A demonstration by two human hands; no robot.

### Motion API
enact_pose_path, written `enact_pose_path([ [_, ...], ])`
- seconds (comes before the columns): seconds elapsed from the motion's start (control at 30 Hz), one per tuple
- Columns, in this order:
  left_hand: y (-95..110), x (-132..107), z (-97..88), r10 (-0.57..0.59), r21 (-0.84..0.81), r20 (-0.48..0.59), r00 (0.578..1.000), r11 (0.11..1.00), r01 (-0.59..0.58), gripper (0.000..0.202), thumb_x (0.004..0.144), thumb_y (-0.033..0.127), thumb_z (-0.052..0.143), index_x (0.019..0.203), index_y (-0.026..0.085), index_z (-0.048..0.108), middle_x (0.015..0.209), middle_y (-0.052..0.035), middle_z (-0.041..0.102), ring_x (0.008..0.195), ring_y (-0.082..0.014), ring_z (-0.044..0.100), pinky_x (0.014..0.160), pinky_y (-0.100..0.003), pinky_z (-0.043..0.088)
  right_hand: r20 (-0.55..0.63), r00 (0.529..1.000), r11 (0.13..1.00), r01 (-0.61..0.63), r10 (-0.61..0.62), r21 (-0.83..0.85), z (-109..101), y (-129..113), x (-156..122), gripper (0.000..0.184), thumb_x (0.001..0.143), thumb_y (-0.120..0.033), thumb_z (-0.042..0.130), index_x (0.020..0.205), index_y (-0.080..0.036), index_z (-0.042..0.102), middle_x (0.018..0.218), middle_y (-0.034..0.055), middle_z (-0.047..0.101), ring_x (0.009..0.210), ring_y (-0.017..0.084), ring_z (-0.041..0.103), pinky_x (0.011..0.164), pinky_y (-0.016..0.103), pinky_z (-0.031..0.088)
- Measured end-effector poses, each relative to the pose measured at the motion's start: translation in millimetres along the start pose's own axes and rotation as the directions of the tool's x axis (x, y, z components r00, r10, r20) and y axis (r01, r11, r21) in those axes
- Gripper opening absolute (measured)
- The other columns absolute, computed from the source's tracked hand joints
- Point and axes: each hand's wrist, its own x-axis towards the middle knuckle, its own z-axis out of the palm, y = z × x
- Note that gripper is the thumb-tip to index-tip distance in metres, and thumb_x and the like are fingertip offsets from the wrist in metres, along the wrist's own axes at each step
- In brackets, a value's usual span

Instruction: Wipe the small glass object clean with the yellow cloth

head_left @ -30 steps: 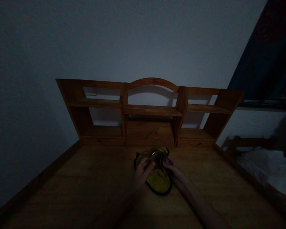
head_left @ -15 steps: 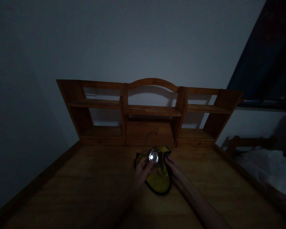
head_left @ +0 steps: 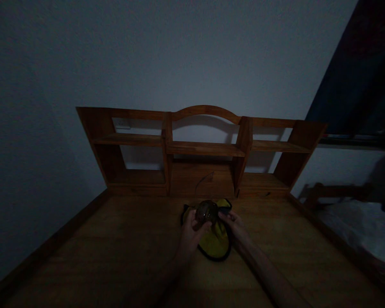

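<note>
My left hand (head_left: 190,231) curls around the left side of a small, round, dark, glass-like object (head_left: 207,210), with the thumb in front of it. A yellow cloth (head_left: 215,248) with a black border lies behind and under the object, its lower lobe spread toward me. On the right, my right hand (head_left: 231,222) has its fingers closed on a bunched dark edge of the cloth, close against the round object's side. Dim light hides what kind of object it is and whether anything else is in the right fingers.
A wooden desk (head_left: 122,248) carries a shelf unit (head_left: 205,148) along its back, against a pale wall. Low raised rims (head_left: 48,239) run down the desk's sides. Beyond the right rim is a whitish bundle (head_left: 362,231), below a dark window area.
The bright glow on the round object has gone, and it now looks dark. My right fingers have moved slightly left, toward the object. The cloth's upper right edge has shifted and folded.
</note>
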Motion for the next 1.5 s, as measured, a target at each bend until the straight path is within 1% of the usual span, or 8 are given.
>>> enact_pose_path([
  [0.2, 0, -2, 1.7, 0.022, 0.094, -0.008, 1.000, 0.995, -0.021, 0.041, 0.073, 0.035, 0.069, 0.105, 0.021, 0.047, 0.100, -0.0047, 0.063, 0.087, -0.0174, 0.063, 0.075, -0.028, 0.051, -0.025, 0.999, 1.000, 0.020, -0.021, -0.019, 1, 0, -1, 0.028, 0.061, -0.027, 0.080, 0.085, -0.018, 0.069, 0.082, 0.0034, 0.073, 0.069, 0.017, 0.067, 0.064, 0.025, 0.050],
  [0.43, 2, -10, -0.7, 0.085, 0.351, 0.009, 0.996, 0.933, -0.082, 0.055, 0.064, 0.042, 0.074, 0.111, 0.023, 0.052, 0.103, -0.0062, 0.063, 0.077, -0.0189, 0.065, 0.069, -0.031, 0.054, 0.066, 0.994, 0.987, 0.099, -0.091, -0.129, 3, -1, -2, 0.039, 0.062, -0.017, 0.075, 0.100, -0.020, 0.065, 0.091, 0.0033, 0.072, 0.079, 0.020, 0.066, 0.071, 0.029, 0.051],
  [0.53, 1, -15, -1.8, 0.093, 0.413, 0.028, 0.995, 0.905, -0.096, 0.058, 0.062, 0.043, 0.075, 0.114, 0.026, 0.056, 0.121, -0.0085, 0.056, 0.094, -0.0250, 0.063, 0.083, -0.036, 0.051, 0.078, 0.978, 0.938, 0.207, -0.193, -0.279, 2, 0, -4, 0.035, 0.065, -0.014, 0.068, 0.099, -0.021, 0.066, 0.093, 0.0027, 0.072, 0.082, 0.021, 0.065, 0.076, 0.032, 0.050],
  [0.7, -8, -17, -0.1, 0.126, 0.390, -0.026, 0.992, 0.915, -0.106, 0.061, 0.057, 0.040, 0.079, 0.112, 0.023, 0.060, 0.123, -0.0112, 0.056, 0.118, -0.0325, 0.049, 0.100, -0.042, 0.039, 0.166, 0.904, 0.695, 0.411, -0.394, -0.590, -5, 0, -14, 0.032, 0.073, -0.014, 0.056, 0.102, -0.023, 0.067, 0.099, 0.0052, 0.070, 0.091, 0.025, 0.062, 0.083, 0.037, 0.048],
  [0.93, -11, -17, 3.4, -0.002, 0.411, 0.018, 1.000, 0.912, -0.006, 0.074, 0.052, 0.042, 0.080, 0.117, 0.018, 0.055, 0.086, -0.0077, 0.069, 0.068, -0.0234, 0.066, 0.061, -0.031, 0.054, 0.441, 0.774, 0.309, 0.601, -0.455, -0.737, -22, -2, -17, 0.046, 0.081, -0.013, 0.049, 0.124, -0.027, 0.055, 0.122, 0.0082, 0.061, 0.109, 0.026, 0.058, 0.093, 0.043, 0.046],
  [1.1, -13, -14, 4.0, -0.030, 0.312, 0.015, 0.999, 0.950, 0.023, 0.064, 0.053, 0.037, 0.079, 0.111, 0.021, 0.057, 0.084, -0.0050, 0.071, 0.073, -0.0235, 0.066, 0.065, -0.031, 0.054, 0.606, 0.690, 0.071, 0.681, -0.395, -0.729, -16, -12, -21, 0.048, 0.081, -0.012, 0.047, 0.125, -0.029, 0.053, 0.128, 0.0075, 0.056, 0.116, 0.026, 0.053, 0.096, 0.043, 0.045],
  [1.2, -7, -12, 5.3, -0.032, 0.228, 0.011, 0.999, 0.973, 0.029, 0.054, 0.056, 0.035, 0.077, 0.106, 0.022, 0.060, 0.084, -0.0041, 0.071, 0.074, -0.0226, 0.066, 0.065, -0.029, 0.054, 0.597, 0.700, 0.082, 0.673, -0.391, -0.735, -12, -13, -21, 0.051, 0.080, -0.010, 0.047, 0.128, -0.030, 0.051, 0.129, 0.0070, 0.055, 0.117, 0.026, 0.052, 0.097, 0.044, 0.045],
  [1.5, 7, -10, 2.6, -0.010, 0.521, -0.051, 0.999, 0.853, 0.035, 0.031, 0.064, 0.036, 0.068, 0.090, 0.020, 0.063, 0.071, -0.0034, 0.069, 0.063, -0.0211, 0.066, 0.053, -0.025, 0.049, 0.366, 0.830, 0.451, 0.541, -0.421, -0.710, -4, 1, -17, 0.048, 0.082, -0.014, 0.049, 0.128, -0.029, 0.051, 0.126, 0.0050, 0.058, 0.113, 0.025, 0.055, 0.098, 0.043, 0.044],
])
